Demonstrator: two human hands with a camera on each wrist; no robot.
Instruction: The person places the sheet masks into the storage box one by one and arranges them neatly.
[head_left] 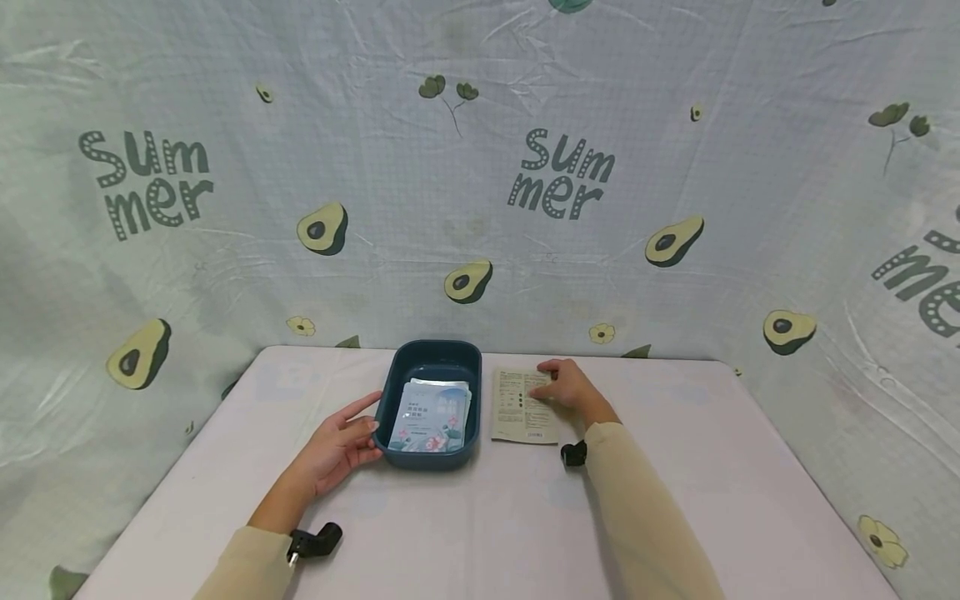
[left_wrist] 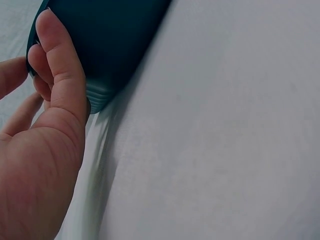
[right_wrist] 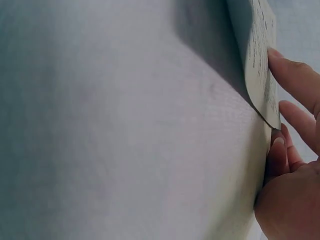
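Note:
A dark blue plastic bin [head_left: 428, 460] stands on the table, holding light blue flat packets [head_left: 429, 417] with pink flowers printed on them. My left hand [head_left: 337, 450] touches the bin's left side, fingers loosely extended along the rim; the left wrist view shows its fingertips against the bin wall [left_wrist: 115, 40]. To the right of the bin lies a beige flat packet [head_left: 517, 408] covered in small print. My right hand [head_left: 572, 390] pinches this packet by its right side. In the right wrist view, the packet's edge [right_wrist: 260, 90] curves up off the table.
A pale cloth covers the table [head_left: 480, 533]. Behind it hangs a white curtain [head_left: 450, 183] with avocado and "summer" prints, and it also closes in both sides. Dark devices [head_left: 315, 542] are strapped to both wrists.

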